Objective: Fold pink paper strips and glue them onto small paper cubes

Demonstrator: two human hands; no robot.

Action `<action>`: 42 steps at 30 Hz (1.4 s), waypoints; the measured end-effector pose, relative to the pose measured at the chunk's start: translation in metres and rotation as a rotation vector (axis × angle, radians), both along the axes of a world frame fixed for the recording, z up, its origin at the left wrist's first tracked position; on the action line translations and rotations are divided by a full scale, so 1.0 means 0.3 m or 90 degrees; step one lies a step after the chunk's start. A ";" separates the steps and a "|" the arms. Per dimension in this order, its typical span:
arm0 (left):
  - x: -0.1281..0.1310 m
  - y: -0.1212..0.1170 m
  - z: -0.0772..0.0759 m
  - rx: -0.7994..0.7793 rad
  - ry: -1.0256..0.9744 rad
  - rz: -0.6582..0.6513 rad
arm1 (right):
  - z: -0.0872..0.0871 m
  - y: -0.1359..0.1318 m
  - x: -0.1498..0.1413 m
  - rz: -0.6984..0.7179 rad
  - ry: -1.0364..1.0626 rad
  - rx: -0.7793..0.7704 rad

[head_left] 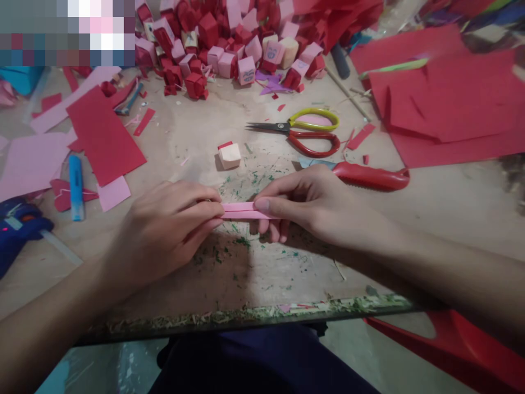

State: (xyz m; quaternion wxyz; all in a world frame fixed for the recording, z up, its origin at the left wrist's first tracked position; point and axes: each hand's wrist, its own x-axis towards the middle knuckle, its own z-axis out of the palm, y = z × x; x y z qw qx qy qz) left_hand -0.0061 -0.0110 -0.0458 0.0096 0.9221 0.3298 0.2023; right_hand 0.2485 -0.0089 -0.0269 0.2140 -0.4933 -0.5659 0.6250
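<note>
A narrow pink paper strip [238,211] stretches between my two hands, a little above the wooden table; a lengthwise crease or slit runs along it. My left hand [172,224] pinches its left end, with the fingertips hiding that end. At the other end my right hand [311,202] has thumb and index finger closed on the strip, its other fingers curled beneath. Just beyond the hands sits a small cream block with a red side [229,155]. Past my right hand lie scissors [283,127] with one yellow and one red handle, and a red-handled cutter [371,175].
Many small red and pink paper boxes [225,60] are heaped at the back. Red paper sheets [459,104] cover the right side. To the left lie a red paper piece [105,135], a blue marker [76,189] and a blue glue gun [20,227]. The table's front edge [246,314] is near me.
</note>
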 end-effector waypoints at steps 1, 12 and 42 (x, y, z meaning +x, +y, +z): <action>0.000 0.001 -0.002 -0.005 -0.002 -0.002 | 0.001 0.000 -0.001 0.001 -0.014 0.011; 0.007 0.019 -0.027 -0.056 -0.007 -0.014 | -0.004 -0.017 -0.011 0.018 -0.131 0.124; -0.016 -0.109 -0.023 0.050 0.223 -0.041 | -0.121 -0.117 -0.017 0.348 -0.431 0.671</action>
